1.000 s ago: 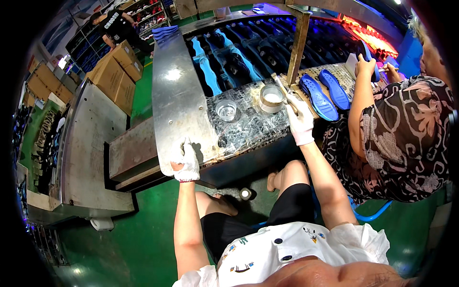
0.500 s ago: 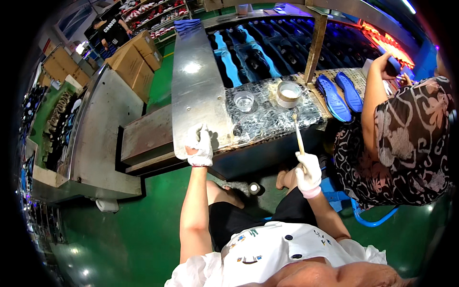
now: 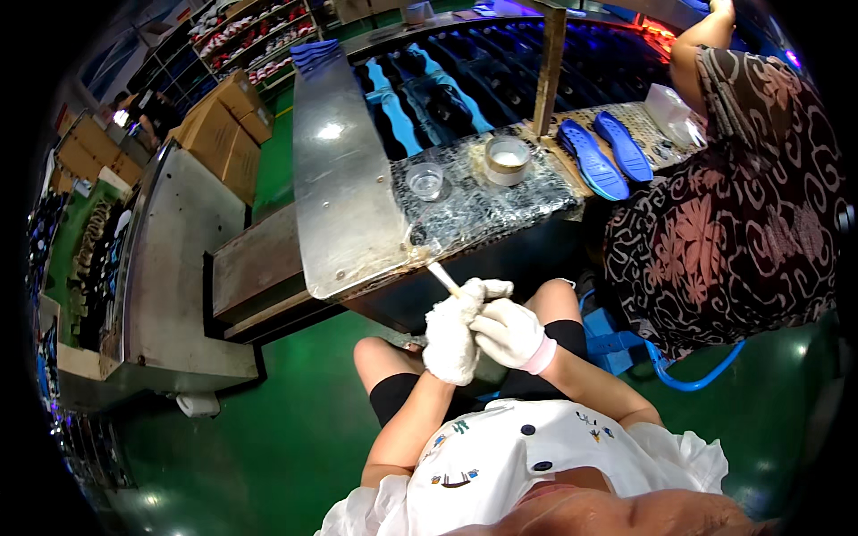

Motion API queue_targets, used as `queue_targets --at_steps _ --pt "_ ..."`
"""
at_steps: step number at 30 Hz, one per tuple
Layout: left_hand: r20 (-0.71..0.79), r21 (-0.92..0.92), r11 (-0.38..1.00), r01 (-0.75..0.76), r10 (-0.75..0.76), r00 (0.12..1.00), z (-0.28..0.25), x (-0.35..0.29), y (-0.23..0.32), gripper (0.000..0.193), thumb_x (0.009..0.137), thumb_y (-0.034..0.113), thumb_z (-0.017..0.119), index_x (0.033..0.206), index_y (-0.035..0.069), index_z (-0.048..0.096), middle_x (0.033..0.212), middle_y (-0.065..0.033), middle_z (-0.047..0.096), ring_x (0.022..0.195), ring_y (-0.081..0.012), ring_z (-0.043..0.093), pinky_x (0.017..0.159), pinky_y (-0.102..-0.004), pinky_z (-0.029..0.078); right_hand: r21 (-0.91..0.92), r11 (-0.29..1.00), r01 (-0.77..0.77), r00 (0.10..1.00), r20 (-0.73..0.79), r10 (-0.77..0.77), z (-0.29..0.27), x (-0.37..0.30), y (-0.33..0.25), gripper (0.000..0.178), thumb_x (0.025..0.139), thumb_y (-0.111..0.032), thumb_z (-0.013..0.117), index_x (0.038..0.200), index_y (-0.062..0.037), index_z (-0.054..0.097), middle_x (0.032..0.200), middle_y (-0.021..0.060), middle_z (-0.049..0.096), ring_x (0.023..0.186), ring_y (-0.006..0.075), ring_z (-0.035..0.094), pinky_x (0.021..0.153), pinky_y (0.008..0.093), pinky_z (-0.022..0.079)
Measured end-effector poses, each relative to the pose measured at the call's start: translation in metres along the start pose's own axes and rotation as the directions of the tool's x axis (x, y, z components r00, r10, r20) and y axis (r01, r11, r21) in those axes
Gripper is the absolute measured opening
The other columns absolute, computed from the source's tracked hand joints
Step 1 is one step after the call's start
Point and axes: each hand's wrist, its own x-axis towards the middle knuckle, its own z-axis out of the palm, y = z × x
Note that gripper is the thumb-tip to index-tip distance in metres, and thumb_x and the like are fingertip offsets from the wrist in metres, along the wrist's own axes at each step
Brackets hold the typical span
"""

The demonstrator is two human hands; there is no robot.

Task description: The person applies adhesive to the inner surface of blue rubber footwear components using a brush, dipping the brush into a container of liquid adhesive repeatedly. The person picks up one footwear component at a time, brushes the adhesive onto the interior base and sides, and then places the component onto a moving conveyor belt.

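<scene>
My two hands, in white gloves, meet in front of the bench's near edge. Out of the top of my left hand [image 3: 452, 344], whose fingers are curled, a pale-handled brush [image 3: 444, 280] slants up and left. Its bristle end reaches the bench edge. My right hand [image 3: 511, 334] is closed, its fingertips pressed against the left glove; whatever they grip there is hidden. On the stained bench top stand a clear cup [image 3: 424, 181] and a round tub [image 3: 507, 161] of white stuff. A pair of blue shoe soles [image 3: 604, 158] lies to the right.
Dark and light-blue pieces lie in rows on the conveyor [image 3: 429, 98] behind. A metal post [image 3: 549, 76] rises by the tub. Close on my right sits a co-worker in a patterned top [image 3: 697, 223]. Cardboard boxes [image 3: 214, 134] and a metal counter [image 3: 192, 259] stand left.
My right hand has come left with the brush to meet my left hand, which has moved right and off the metal plate. The co-worker's arm has moved farther away.
</scene>
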Motion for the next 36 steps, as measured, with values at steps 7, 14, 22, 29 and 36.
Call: queue_targets --at_steps 7,14,22,29,36 --pt "-0.188 -0.140 0.990 -0.013 -0.014 0.982 -0.032 -0.003 -0.004 0.028 0.100 0.027 0.053 0.104 -0.001 0.059 0.099 -0.0142 0.065 0.092 -0.0243 0.065 0.084 -0.0390 0.055 0.046 0.973 -0.227 0.972 -0.050 0.229 -0.025 0.003 0.032 0.034 0.074 -0.001 0.065 0.108 -0.0043 0.061 0.091 0.0108 0.067 0.070 0.0266 0.063 0.063 0.0347 0.052" --pt "-0.327 0.015 0.996 0.088 -0.078 0.942 -0.036 -0.013 -0.022 0.025 0.099 0.028 0.054 0.092 0.004 0.055 0.082 -0.0111 0.064 0.057 -0.0146 0.057 0.054 -0.0292 0.052 0.061 0.883 -0.465 0.788 -0.426 0.445 -0.038 0.023 0.118 0.035 0.082 -0.003 0.067 0.117 -0.0048 0.060 0.096 0.0071 0.067 0.079 0.0164 0.064 0.067 0.0268 0.052" --pt "-0.329 0.166 0.973 0.162 -0.100 0.939 -0.039 -0.023 -0.042 0.023 0.098 0.030 0.056 0.085 0.010 0.055 0.068 -0.0049 0.063 0.039 -0.0075 0.044 0.036 -0.0218 0.034 0.139 0.899 -0.415 0.799 -0.417 0.434 -0.077 0.064 0.116 0.038 0.087 -0.001 0.062 0.124 -0.0002 0.055 0.097 0.0087 0.068 0.085 0.0102 0.065 0.068 0.0217 0.052" --pt "-0.302 0.197 0.956 0.219 -0.154 0.941 -0.034 -0.026 -0.046 0.022 0.096 0.028 0.060 0.083 0.010 0.057 0.066 -0.0050 0.064 0.038 -0.0073 0.043 0.036 -0.0217 0.032 0.609 0.745 -0.272 0.817 -0.263 0.513 -0.158 0.098 0.026 0.013 0.093 -0.005 0.054 0.096 0.0033 0.063 0.068 0.0032 0.059 0.056 0.0071 0.054 0.050 0.0218 0.041" --pt "-0.289 0.193 0.955 0.225 -0.163 0.943 -0.027 -0.029 -0.041 0.023 0.095 0.027 0.060 0.082 0.010 0.057 0.066 -0.0049 0.063 0.039 -0.0079 0.044 0.037 -0.0218 0.032 0.968 0.100 0.231 0.790 -0.127 -0.600 -0.219 0.129 -0.085 0.030 0.090 -0.031 0.065 0.083 -0.0030 0.069 0.061 0.0081 0.059 0.047 0.0206 0.049 0.036 0.0323 0.033"
